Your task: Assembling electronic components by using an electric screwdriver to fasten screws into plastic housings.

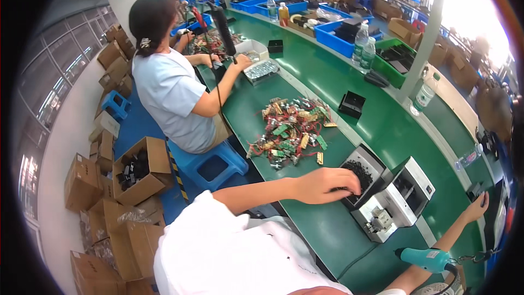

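My left hand is over a white-rimmed tray of small black parts. Its fingers curl down at the tray's near edge, and whatever is between the fingertips is hidden. Far to the right, my right hand pinches a small dark case beside the bench edge. A white tabletop device with a metal mechanism and an open dark compartment stands between my hands. Near my right forearm hangs a teal electric screwdriver with a cable.
A pile of wired circuit boards lies ahead on the green bench. Beyond it a co-worker sits on a blue stool. An open black case, bottles and a green bin stand farther off. Cardboard boxes fill the left floor.
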### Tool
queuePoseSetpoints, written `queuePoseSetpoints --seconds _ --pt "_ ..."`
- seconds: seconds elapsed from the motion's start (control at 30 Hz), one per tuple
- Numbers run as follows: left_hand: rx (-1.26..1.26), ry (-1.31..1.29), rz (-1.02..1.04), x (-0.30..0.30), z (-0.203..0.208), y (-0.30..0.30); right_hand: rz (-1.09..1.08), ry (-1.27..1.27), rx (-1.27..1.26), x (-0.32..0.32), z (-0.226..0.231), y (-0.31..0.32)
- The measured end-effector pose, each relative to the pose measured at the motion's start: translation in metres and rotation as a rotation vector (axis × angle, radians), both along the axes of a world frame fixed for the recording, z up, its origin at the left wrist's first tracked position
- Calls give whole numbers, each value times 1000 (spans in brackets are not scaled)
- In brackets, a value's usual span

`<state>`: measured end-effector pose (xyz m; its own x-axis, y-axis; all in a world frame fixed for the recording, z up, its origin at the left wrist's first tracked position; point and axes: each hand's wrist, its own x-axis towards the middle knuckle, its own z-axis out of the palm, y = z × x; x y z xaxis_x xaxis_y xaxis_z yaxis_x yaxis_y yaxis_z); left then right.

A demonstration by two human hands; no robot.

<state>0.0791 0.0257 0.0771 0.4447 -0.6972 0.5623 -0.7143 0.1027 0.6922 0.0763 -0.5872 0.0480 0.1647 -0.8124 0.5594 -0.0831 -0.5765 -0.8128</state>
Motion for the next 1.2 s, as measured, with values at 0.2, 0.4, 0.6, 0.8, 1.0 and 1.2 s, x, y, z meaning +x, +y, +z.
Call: queuePoseSetpoints --seconds 0.2,0.4,0.6,0.8,1.0,1.2 --pt "-184 -315 118 9 55 -63 1063 61 115 -26 103 246" --pt "141 -48 67 -9 59 -69 1363 333 248 -72 129 361" --pt "-159 206 141 -41 32 -65 1386 25 220 -102 88 387" --pt "-363 113 7 -29 13 -79 1241 208 306 -116 78 382" --pt "-318 173 -81 -15 5 -80 1190 288 -22 -121 52 364" --pt "-311 251 -90 -14 5 -78 1231 292 -68 -125 44 362"
